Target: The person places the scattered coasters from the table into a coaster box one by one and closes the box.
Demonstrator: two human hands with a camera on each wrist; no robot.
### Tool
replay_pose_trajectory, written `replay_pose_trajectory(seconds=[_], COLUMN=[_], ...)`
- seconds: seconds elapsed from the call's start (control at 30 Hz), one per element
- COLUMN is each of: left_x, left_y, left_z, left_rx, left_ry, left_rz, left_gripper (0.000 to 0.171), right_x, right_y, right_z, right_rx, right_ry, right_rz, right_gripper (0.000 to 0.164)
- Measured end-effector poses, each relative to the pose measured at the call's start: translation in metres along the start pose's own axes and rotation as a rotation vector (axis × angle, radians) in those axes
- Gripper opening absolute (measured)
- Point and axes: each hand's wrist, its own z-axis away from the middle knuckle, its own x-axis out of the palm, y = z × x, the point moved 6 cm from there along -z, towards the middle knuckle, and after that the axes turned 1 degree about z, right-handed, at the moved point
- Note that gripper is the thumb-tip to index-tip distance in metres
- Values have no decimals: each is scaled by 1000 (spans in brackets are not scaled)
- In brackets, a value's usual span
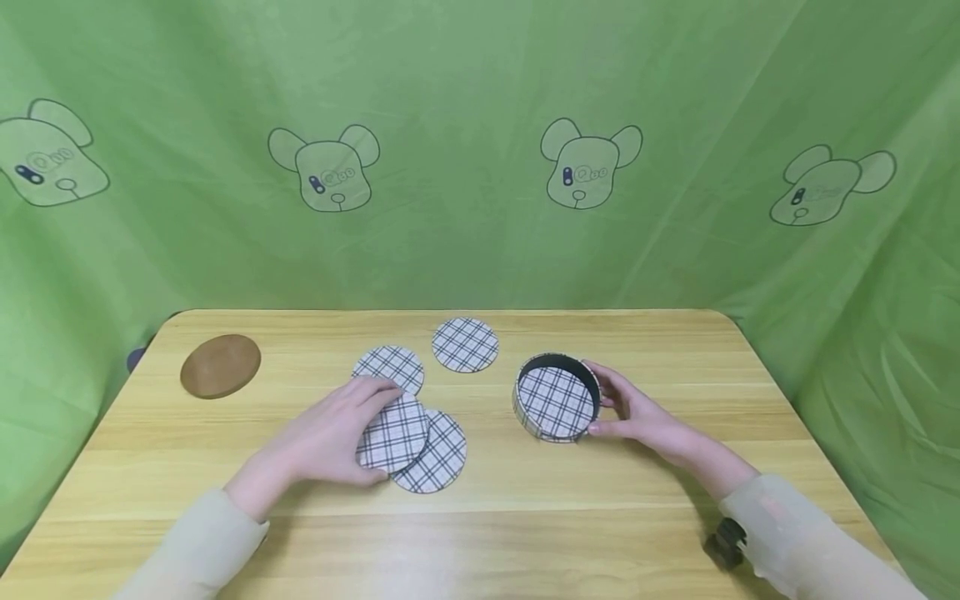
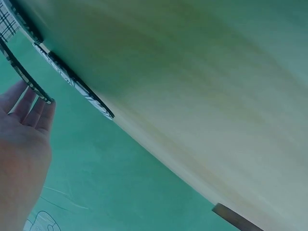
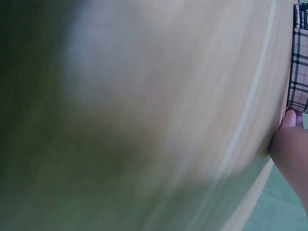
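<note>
My left hand holds a round plaid coaster by its edge, thumb at the near side and fingers at the far side. In the left wrist view this coaster is raised off the table. Partly beneath it in the head view lies another plaid coaster, and just behind is a third. My right hand grips the right side of a round plaid coaster holder, which stands on the table with its dark inner wall showing. Plaid covers its bottom; whether that is a coaster I cannot tell.
Farther back lies one more plaid coaster. A brown round disc lies at the far left of the wooden table. Behind the table hangs a green curtain with bear-head drawings.
</note>
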Motion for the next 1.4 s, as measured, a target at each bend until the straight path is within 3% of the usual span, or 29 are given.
replay_pose_trajectory(seconds=[0.6,1.4], left_x=[6,17], left_y=[13,23], left_z=[-26,-51], left_rx=[59,57], left_ry=[-1,-67], left_rz=[7,-16], left_gripper=[113,112], right_x=[0,-1], right_y=[0,0], right_z=[0,0], right_rx=[-1,24], right_ry=[2,8], right_rz=[5,20], right_gripper=[102,103])
